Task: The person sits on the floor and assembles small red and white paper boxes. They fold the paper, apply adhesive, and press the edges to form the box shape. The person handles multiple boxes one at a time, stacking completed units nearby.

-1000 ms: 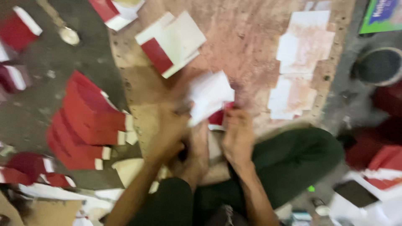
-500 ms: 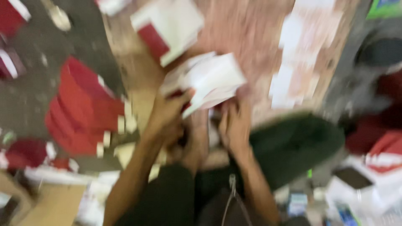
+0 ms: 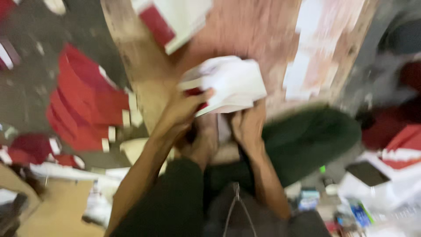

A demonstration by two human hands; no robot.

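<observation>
The view is blurred, looking straight down at a person seated on the floor with legs folded, dark trousers (image 3: pixel 307 140) spreading toward 3 o'clock. Both hands meet at the middle of the picture on a white folded card (image 3: pixel 228 83), which is lifted just above a worn wooden board (image 3: pixel 245 35) — the reddish-brown surface that runs from centre up to 12 o'clock.

The left hand (image 3: pixel 186 109) is closed on the card's lower left edge, thumb on top, fingers curled under it; a bit of red shows beside the thumb. The right hand (image 3: pixel 247 125) holds the card's lower edge from below, its fingers mostly hidden behind the paper, so how tightly it closes is hard to judge, though it is clearly gripping.

At 12 o'clock on the board lies another flat card, white with a red panel (image 3: pixel 169 19). At 1 to 2 o'clock pale sheets (image 3: pixel 307 57) lie in a column along the board's right side. At 9 o'clock, on the grey floor (image 3: pixel 26 83), sits a fanned stack of red cards (image 3: pixel 83 105) with small white tabs along its right edge. More red and white pieces lie at 8 o'clock (image 3: pixel 26 153). At 4 o'clock a dark phone (image 3: pixel 367 173) rests on white packaging — small items near it are too blurred to name.
</observation>
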